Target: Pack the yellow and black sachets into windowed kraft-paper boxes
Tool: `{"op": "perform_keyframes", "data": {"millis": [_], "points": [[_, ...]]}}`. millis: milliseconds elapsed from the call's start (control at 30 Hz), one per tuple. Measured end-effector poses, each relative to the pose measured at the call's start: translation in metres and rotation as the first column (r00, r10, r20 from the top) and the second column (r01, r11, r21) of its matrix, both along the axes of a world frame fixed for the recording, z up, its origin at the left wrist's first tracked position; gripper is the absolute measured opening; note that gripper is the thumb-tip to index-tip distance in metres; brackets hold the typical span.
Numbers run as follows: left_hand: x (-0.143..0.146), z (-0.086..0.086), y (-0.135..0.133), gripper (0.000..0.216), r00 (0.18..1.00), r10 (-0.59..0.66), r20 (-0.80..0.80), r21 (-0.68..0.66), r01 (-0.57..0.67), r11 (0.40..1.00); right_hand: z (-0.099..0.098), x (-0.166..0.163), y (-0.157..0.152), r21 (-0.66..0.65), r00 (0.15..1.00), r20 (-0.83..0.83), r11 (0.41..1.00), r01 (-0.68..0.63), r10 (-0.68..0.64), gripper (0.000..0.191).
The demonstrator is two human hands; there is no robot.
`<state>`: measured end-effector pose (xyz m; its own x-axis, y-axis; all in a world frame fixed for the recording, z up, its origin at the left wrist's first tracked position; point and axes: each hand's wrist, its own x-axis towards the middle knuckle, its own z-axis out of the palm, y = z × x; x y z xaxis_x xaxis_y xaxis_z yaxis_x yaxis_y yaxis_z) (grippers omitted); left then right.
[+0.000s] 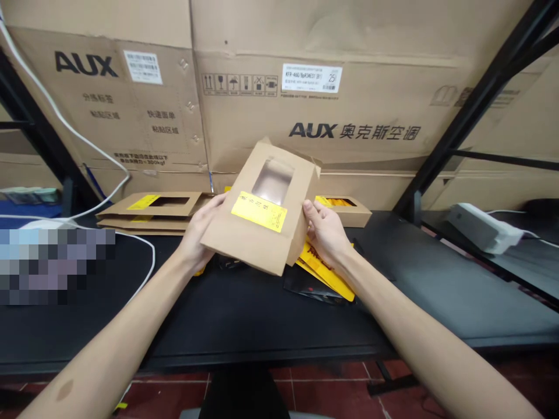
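I hold a small brown cardboard box (257, 233) with a clear window and a yellow label, tilted above the black table (244, 317). My left hand (201, 228) grips its left edge, fingers curled behind it. My right hand (323, 228) grips the right side, fingers wrapped on the side panel. The box's top flap stands open at the far end. Under my right hand lie yellow and black packets (325, 273) on the table.
Flat window boxes (148, 210) are stacked at the back left, and another window box (347, 209) lies behind on the right. Large AUX cartons (305, 105) wall off the back. White cables (140, 244) run on the left; a white power strip (484, 227) sits at right beside black shelf posts.
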<state>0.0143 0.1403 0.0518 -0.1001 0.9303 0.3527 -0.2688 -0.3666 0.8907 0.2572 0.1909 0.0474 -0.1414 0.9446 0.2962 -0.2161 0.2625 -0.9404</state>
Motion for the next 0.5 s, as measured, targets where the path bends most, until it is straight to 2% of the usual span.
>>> {"op": "perform_keyframes", "data": {"millis": [133,233,300,367,500], "points": [[-0.003,-0.001,0.002,0.069,1.000,-0.009,-0.006,-0.001,0.009,1.000,-0.002,0.005,0.007,0.084,0.989,0.053,0.988,0.133,-0.138,0.082],[-0.003,-0.002,0.004,0.075,0.999,-0.040,-0.036,0.052,0.042,0.998,-0.003,0.007,0.008,0.216,0.975,0.135,0.965,0.147,-0.179,0.067],[-0.002,-0.002,0.004,0.072,0.995,-0.034,-0.096,0.093,0.042,0.995,-0.003,0.008,0.006,0.331,0.963,0.196,0.937,0.112,-0.185,0.054],[-0.003,-0.003,0.004,0.069,0.989,-0.024,-0.149,0.125,0.043,0.991,-0.002,0.010,0.004,0.433,0.953,0.254,0.900,0.043,-0.167,0.048],[-0.009,-0.005,0.003,0.065,0.985,-0.069,-0.161,0.110,0.088,0.990,0.000,0.015,0.002,0.550,0.921,0.355,0.833,-0.068,-0.159,0.055]]}}
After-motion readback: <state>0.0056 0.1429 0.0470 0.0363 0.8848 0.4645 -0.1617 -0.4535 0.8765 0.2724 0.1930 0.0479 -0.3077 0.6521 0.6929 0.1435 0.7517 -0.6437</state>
